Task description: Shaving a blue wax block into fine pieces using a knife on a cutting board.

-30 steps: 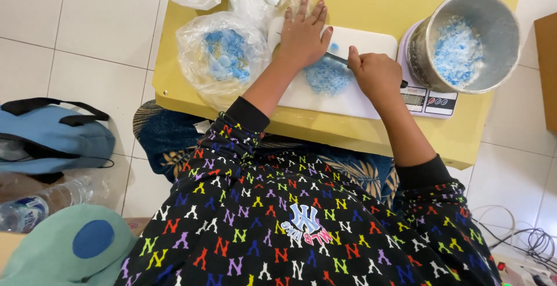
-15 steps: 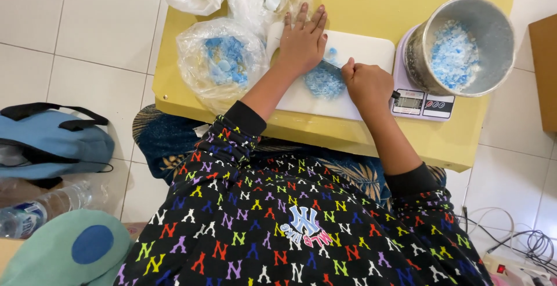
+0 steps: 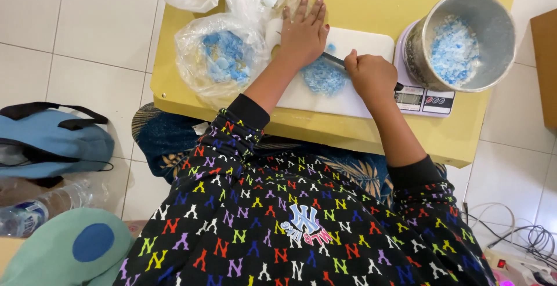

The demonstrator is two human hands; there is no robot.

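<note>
On the white cutting board [image 3: 360, 97] on the yellow counter [image 3: 371, 2], my right hand [image 3: 371, 77] is fisted around a knife [image 3: 333, 60]; blade's long axis runs up-left, tip toward my left hand [image 3: 304, 33], flat, fingers spread, beside the blue crumbs [image 3: 322, 77].

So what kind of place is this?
Probably a home, with someone working on the floor: a low yellow table on white tiles, a kitchen scale under a metal pot, and a blue bag nearby.
</note>
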